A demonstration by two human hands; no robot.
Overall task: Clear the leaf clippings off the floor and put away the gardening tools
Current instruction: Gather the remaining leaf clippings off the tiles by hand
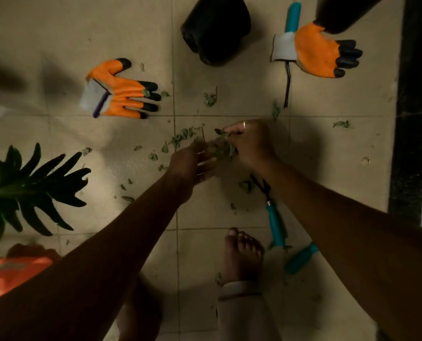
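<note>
Gathering step: right hand (250, 143) pinches clippings (219, 147), grip of left hand (190, 166) I cannot tell; next probably the scattered ones.

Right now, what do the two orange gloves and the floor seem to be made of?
Gloves: probably knit fabric with a matte rubbery orange coating; pale woven cuffs show. Floor: likely ceramic tile, matte beige, judging by the straight grout lines.

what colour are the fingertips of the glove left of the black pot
Black; the rest of the glove is orange. Seen in the head view.
</note>
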